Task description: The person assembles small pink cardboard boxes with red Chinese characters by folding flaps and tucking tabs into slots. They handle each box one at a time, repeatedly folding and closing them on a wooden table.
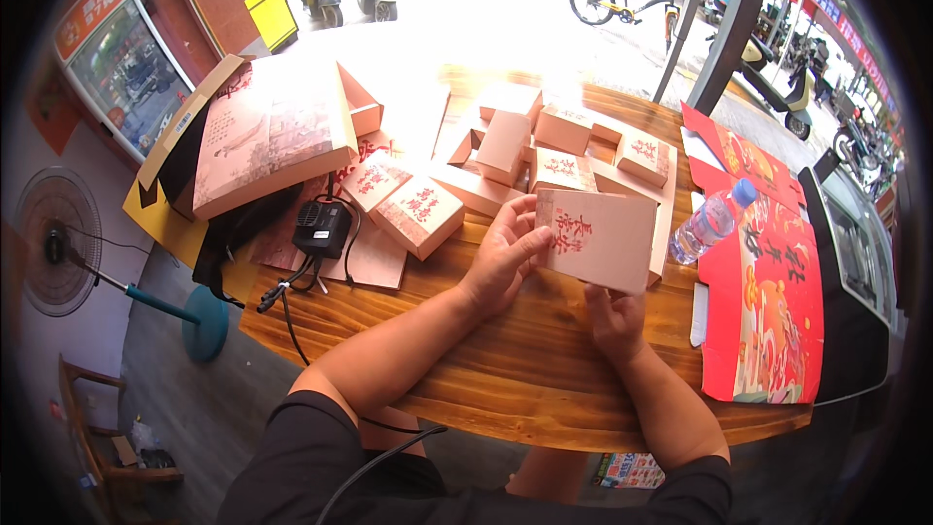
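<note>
A pinkish-tan cardboard gift box (607,243) with red brush-style characters is held up above the wooden table (525,369). My left hand (502,255) grips its left edge, the thumb on the front face and the fingers behind. At the lower right edge, my right hand (616,316) pinches the box from below; some of its fingers are hidden. Just beyond lies an open tray-like carton (466,187) with several small matching boxes, including an upright one (503,148). Left of my hands, two closed small boxes (420,214) sit side by side.
A large printed carton (277,136) leans at the table's left. Near it is a black adapter (322,227) with cables running over the front edge. On the right are a water bottle (714,222) and red printed cardboard sheets (768,301). A fan (58,243) stands on the left.
</note>
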### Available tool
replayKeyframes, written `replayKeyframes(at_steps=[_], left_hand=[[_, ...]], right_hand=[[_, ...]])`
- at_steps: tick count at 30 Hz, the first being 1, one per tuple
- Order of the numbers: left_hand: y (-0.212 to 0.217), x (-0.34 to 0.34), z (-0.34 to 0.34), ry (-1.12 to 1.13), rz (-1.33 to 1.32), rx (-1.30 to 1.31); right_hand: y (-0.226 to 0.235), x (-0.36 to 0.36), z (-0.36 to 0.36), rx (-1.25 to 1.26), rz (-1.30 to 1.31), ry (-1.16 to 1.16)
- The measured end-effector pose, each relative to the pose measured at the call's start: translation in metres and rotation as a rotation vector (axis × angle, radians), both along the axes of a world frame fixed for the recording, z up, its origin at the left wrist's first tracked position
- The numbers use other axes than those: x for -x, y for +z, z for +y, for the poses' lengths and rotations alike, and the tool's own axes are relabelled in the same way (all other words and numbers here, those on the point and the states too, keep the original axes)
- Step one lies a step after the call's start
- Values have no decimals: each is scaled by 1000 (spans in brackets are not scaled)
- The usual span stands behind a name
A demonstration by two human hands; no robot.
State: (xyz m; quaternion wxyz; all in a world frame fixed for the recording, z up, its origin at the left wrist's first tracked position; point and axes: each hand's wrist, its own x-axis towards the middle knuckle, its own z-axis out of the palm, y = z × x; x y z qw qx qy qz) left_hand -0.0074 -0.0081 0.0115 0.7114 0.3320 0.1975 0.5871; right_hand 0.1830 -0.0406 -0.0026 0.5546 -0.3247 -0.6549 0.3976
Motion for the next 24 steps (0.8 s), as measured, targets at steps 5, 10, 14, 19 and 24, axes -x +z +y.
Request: replayKeyframes(at_steps=[5,10,14,19,24], left_hand=[[-1,1,-3,-43,191,-132],[-3,-1,-4,-67,302,-250],[-7,-1,-4,-33,320,-324],[-6,1,-4,155,351,-463],[-10,0,-3,125,351,-495]], right_hand=[[4,1,10,-9,271,3],[4,-2,13,71,313,-18],[9,-3,14,76,320,-26],[19,6,9,52,170,5],[13,5,8,4,125,52]])
